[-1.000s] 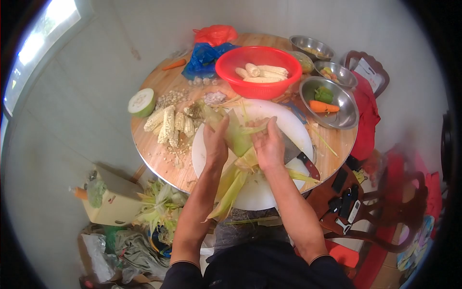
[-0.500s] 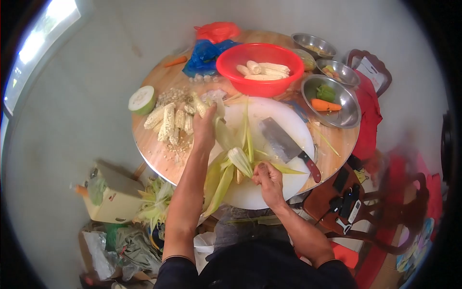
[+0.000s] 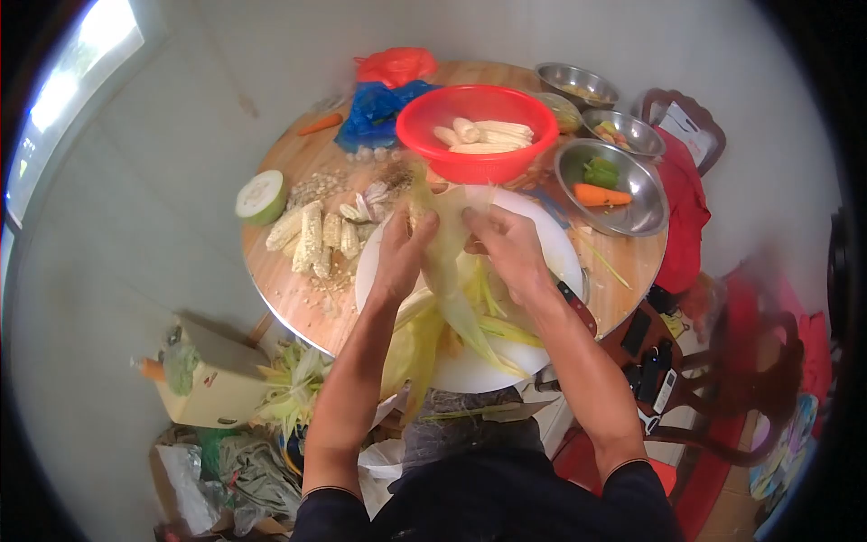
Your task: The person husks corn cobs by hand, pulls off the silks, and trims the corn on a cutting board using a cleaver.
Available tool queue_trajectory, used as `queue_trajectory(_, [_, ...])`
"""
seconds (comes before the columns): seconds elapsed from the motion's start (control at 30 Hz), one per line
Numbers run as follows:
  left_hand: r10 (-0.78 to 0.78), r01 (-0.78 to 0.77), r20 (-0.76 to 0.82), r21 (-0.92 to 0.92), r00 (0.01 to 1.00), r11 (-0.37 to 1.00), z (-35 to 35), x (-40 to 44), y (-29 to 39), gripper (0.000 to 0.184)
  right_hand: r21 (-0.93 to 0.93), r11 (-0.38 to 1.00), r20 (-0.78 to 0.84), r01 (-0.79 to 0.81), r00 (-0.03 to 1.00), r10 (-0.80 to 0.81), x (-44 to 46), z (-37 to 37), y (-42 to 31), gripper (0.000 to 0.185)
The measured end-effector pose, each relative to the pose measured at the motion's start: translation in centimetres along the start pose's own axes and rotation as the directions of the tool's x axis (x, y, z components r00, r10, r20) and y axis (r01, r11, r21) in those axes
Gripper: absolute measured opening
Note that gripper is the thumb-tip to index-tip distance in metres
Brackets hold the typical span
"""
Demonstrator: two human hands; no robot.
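Note:
My left hand (image 3: 404,248) is closed around a partly peeled ear of corn, mostly hidden by its leaves and my fingers. Pale green corn husk (image 3: 447,271) hangs from it over the round white cutting board (image 3: 564,248). Across from it, my right hand (image 3: 508,246) has its fingers pinched at the husk's upper right edge. Loose husk leaves (image 3: 415,357) lie across the board's near side. Beneath my right forearm is a cleaver, its red-brown handle (image 3: 576,307) showing and its blade hidden. Several stripped corn cobs (image 3: 310,237) lie left of the board, among scattered kernels.
Behind the board stands a red basin (image 3: 479,169) holding peeled corn. A steel bowl (image 3: 652,203) with a carrot and green pepper is at right, near two more bowls. A cut gourd (image 3: 262,197) sits at the left edge. Husks (image 3: 293,384) are heaped below the table.
My right hand has moved up and away from me, from the lower husk to beside my left hand. The left hand has come slightly nearer. Husk now stretches between them.

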State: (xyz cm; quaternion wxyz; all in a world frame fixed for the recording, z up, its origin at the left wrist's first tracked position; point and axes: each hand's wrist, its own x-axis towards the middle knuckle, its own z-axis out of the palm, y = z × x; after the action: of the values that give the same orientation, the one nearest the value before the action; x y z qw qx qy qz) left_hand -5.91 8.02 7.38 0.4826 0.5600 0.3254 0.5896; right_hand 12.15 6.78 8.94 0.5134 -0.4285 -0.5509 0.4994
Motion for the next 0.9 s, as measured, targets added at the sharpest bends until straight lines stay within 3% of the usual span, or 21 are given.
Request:
queue_trajectory(0.03, [-0.012,0.012,0.014,-0.009,1.0,1.0,-0.2,-0.1,-0.1,0.039,0.129,0.99,0.057,-0.05,0.997,0.043,0.2,0.1,0.1,0.044])
queue_trajectory(0.07, [-0.024,0.025,0.028,-0.019,0.999,1.0,-0.5,-0.2,-0.2,0.039,0.129,0.99,0.061,-0.051,0.997,0.043,0.3,0.3,0.6,0.044])
queue_trajectory(0.13, [0.005,-0.004,0.026,-0.018,1.0,1.0,-1.4,0.1,-0.6,0.039,0.395,0.911,0.065,-0.118,0.993,0.1,0.4,0.8,1.5,0.039])
queue_trajectory(0.17, [0.031,-0.03,0.028,-0.02,0.999,0.999,-1.8,0.2,-0.9,0.039,0.396,0.911,0.068,-0.12,0.993,0.101,0.2,1.0,1.9,0.039])
queue_trajectory(0.33, [0.037,-0.029,0.032,-0.238,0.999,0.971,-1.7,0.2,-0.4,0.036,0.643,0.765,-0.072,0.031,0.997,0.02,-1.5,3.1,2.5,0.032])
queue_trajectory(0.43, [0.064,-0.048,0.042,-0.309,0.997,0.95,-2.4,0.2,-1.1,0.035,0.741,0.667,-0.152,0.078,0.987,0.053,-2.2,3.8,4.7,0.029])
queue_trajectory(0.6, [-0.027,0.014,-0.024,-0.442,0.999,0.897,-1.9,-0.8,-4.6,0.037,0.776,0.606,-0.264,0.174,0.963,0.061,-3.7,4.1,6.9,0.027])
queue_trajectory(0.7, [-0.036,0.011,-0.05,-0.426,0.998,0.905,-0.5,-1.3,-5.7,0.04,0.744,0.637,-0.27,0.199,0.963,0.015,-3.8,4.4,7.5,0.026])
queue_trajectory(0.77, [-0.175,0.124,-0.17,-0.274,0.97,0.954,0.5,-1.4,-6.0,0.038,0.718,0.67,-0.25,0.188,0.968,-0.004,-3.5,4.6,7.0,0.025])
queue_trajectory(0.83, [-0.185,0.142,-0.119,-0.306,0.975,0.941,-0.5,-1.2,-6.0,0.037,0.718,0.674,-0.26,0.173,0.965,0.029,-3.7,4.6,5.9,0.023])
queue_trajectory(0.9, [-0.061,0.024,-0.05,-0.541,0.997,0.841,-1.1,-0.6,-5.6,0.031,0.723,0.668,-0.276,0.174,0.96,0.049,-4.0,3.8,6.4,0.023])
